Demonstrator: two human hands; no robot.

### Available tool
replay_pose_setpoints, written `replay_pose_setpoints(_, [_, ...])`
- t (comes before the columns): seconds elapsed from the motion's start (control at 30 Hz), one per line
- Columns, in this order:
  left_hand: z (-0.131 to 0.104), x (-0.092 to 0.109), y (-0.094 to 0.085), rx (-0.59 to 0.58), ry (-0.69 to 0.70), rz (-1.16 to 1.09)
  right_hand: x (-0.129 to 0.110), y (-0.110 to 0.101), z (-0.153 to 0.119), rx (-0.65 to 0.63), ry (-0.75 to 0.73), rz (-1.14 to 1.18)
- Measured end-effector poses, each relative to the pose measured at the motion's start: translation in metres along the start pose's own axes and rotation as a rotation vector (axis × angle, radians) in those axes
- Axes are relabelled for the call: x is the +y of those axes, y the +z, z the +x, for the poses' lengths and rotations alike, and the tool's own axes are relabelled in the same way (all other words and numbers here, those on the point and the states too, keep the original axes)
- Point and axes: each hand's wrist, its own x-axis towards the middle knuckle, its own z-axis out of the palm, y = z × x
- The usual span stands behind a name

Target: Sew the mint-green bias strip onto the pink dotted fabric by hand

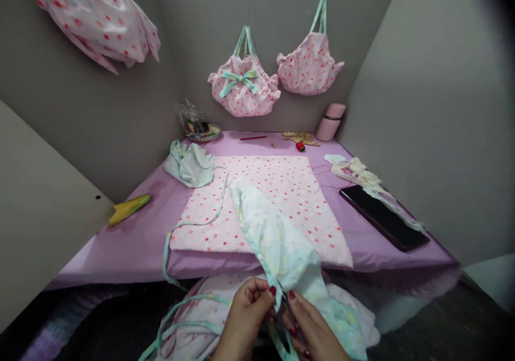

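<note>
the pale green cloth [281, 237] hangs over the front edge of the counter [145, 245], its border pinched by the left hand [247, 312]. the right hand [317, 326] grips a slim dark tool [296, 321], perhaps small scissors, mostly hidden. under the cloth lies dotted pink fabric [213, 232]; farther back, a red spool [300, 147] and pink bottle [330, 125].

From here I see phone [380, 216] ahead-right of the right hand [316, 326], pink bottle [328, 129] farther ahead, yellow-green object [129, 210] ahead-left of left hand [246, 314].
</note>
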Motion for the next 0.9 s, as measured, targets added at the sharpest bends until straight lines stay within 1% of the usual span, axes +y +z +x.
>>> replay_pose_setpoints(0.1, [0.0, -0.001, -0.002, 0.002, -0.009, -0.004, 0.0, 0.001, 0.001, -0.01, -0.002, 0.005])
replay_pose_setpoints(0.27, [0.003, -0.002, -0.002, -0.007, -0.003, -0.024, 0.001, 0.001, 0.003, 0.021, 0.009, 0.001])
replay_pose_setpoints(0.53, [0.002, -0.004, -0.006, 0.019, -0.011, -0.019, 0.015, 0.006, 0.008, 0.043, 0.014, 0.1])
replay_pose_setpoints(0.67, [0.0, 0.001, -0.005, 0.026, -0.02, 0.007, 0.018, 0.012, 0.011, 0.011, -0.001, 0.157])
replay_pose_setpoints(0.83, [-0.004, 0.012, -0.003, 0.02, -0.077, 0.029, 0.012, 0.019, 0.015, -0.032, -0.008, 0.156])
replay_pose_setpoints(0.87, [-0.004, 0.015, -0.004, 0.028, -0.097, 0.044, 0.011, 0.02, 0.016, -0.037, -0.008, 0.147])
replay_pose_setpoints(0.9, [-0.004, 0.017, -0.006, 0.063, -0.103, 0.057, 0.01, 0.021, 0.018, -0.039, -0.014, 0.148])
